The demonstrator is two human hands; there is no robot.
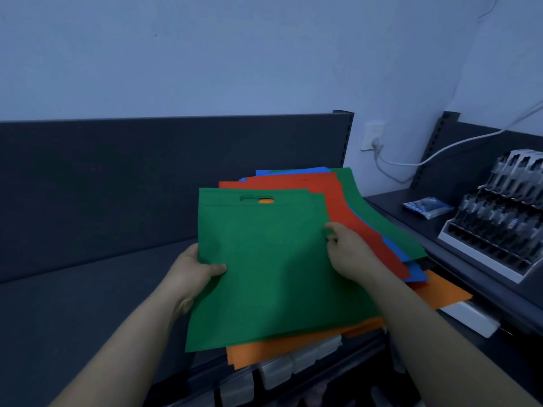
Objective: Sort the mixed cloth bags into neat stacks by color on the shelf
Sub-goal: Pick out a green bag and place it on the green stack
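**Grip on both side edges of the top green bag**

Hands hold the flat green non-woven cloth bag (264, 259) across its short width. The left hand (197, 271) grips the left edge with its thumb (217, 268) lying on top. The right hand (349, 257) pinches the right edge a little further up, fingers curled at the hem. Both are closed on this one bag.

The bag's long axis runs away from the person. Its cut-out handle slot (257, 198) is at the far end, and its bottom edge is nearest the body, swung slightly to the left. It sits uppermost on the mixed pile, over orange cloth bags (264, 351) that show below its near edge and through the slot. Red cloth bags (346, 201), blue cloth bags (293, 171) and another green cloth bag (382, 218) fan out behind and to the right. Whether it is lifted off the pile or only resting on it cannot be told.

The bare part of the dark grey shelf (73, 304) lies to the left of the pile, on the left hand's side. A tiered white display rack of small packets (499, 224) stands well apart on the right. A new colour stack would most likely go leftward. In that case the left hand leads, the right follows, and the bag travels sideways across its long axis.
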